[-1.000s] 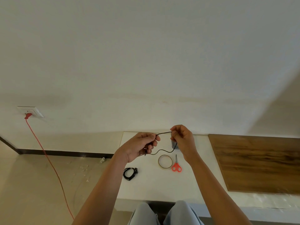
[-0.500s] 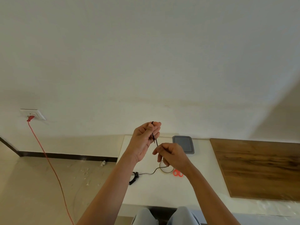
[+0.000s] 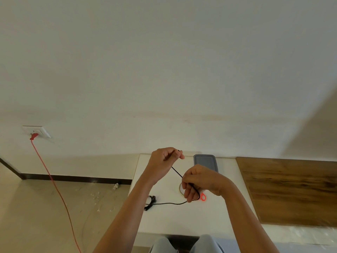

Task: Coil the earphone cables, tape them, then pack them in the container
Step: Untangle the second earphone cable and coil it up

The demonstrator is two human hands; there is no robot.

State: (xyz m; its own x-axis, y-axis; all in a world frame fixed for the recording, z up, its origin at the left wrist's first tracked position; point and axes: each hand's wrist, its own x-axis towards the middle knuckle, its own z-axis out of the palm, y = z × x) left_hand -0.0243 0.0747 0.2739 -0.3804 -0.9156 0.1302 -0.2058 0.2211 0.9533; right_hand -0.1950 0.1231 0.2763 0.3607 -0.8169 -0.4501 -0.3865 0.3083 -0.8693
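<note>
My left hand point(image 3: 165, 161) is raised over the white table point(image 3: 182, 220) and pinches one end of a black earphone cable point(image 3: 176, 172). The cable runs taut down to my right hand point(image 3: 198, 181), whose fingers curl round it. From there it trails left across the table to a bunched black part with the earbuds point(image 3: 151, 202). A grey lidded container point(image 3: 205, 160) lies at the table's back edge, just behind my right hand. A tape roll point(image 3: 180, 189) and red-handled scissors point(image 3: 203, 196) lie under my right hand, mostly hidden.
A brown wooden board point(image 3: 291, 190) covers the table's right part. A red power cord point(image 3: 54, 185) hangs from a wall socket point(image 3: 36, 131) down to the floor on the left. My knees point(image 3: 182, 243) show at the bottom edge.
My right hand has slid down and right along the cable, pulling it taut between both hands. My left hand stays raised with the cable end.
</note>
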